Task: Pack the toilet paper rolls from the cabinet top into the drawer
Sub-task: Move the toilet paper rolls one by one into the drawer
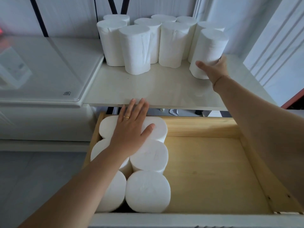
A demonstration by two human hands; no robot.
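Several white toilet paper rolls [136, 48] stand upright at the back of the pale cabinet top [148, 89]. My right hand [213, 69] grips the lower part of the rightmost roll [209, 50], which leans slightly. Below, the wooden drawer [205, 162] is pulled out. Several rolls [148, 191] stand packed in two columns along its left side. My left hand [131, 129] lies flat with fingers spread on top of the rear rolls in the drawer. The hand wears a ring.
A white appliance with a glossy lid [46, 68] sits level with the cabinet top on the left. A wall and white panel [276, 46] close off the right. The drawer's right half shows bare wood.
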